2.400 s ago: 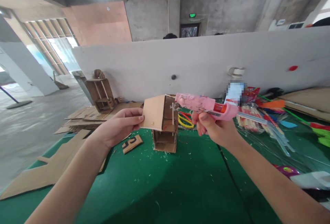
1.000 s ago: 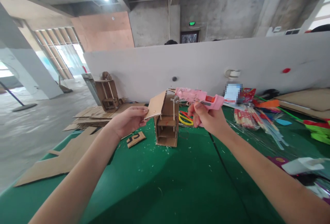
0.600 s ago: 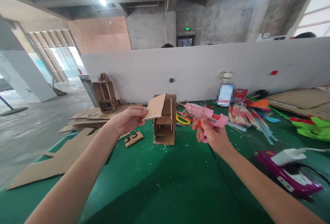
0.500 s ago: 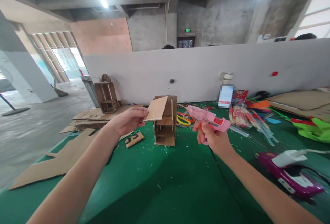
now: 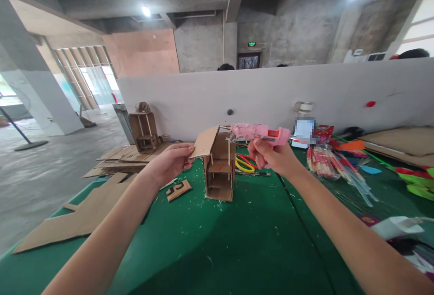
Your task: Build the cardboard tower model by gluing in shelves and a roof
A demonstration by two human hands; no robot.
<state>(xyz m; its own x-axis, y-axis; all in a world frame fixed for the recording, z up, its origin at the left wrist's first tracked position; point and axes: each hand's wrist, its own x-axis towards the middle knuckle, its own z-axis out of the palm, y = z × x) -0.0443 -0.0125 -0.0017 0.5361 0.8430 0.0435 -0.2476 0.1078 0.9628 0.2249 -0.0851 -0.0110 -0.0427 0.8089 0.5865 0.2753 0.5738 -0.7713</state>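
My left hand (image 5: 174, 161) pinches the left edge of a tan cardboard piece (image 5: 205, 143), which lies slanted across the top of a small cardboard shelf box (image 5: 219, 181). That box stands upright on the green table, its open compartments facing me. In my right hand (image 5: 267, 154) is a pink hot glue gun (image 5: 259, 133), its fingers wrapped round the handle. The gun's nozzle points left, at the upper right edge of the cardboard piece; whether it touches cannot be made out. Yellow and red handled scissors (image 5: 244, 164) lie behind the gun.
Cardboard sheets (image 5: 73, 216) and a marked scrap (image 5: 179, 190) lie to the left, with a second cardboard shelf (image 5: 143, 131) behind. On the right are bundled sticks (image 5: 320, 163), a phone (image 5: 304, 132) and a white plug (image 5: 396, 227). A white partition (image 5: 190, 100) stands behind the table.
My right hand has brought the glue gun left and up, so its nozzle is now at the cardboard piece's upper edge. My left hand keeps its hold. The view has shifted slightly.
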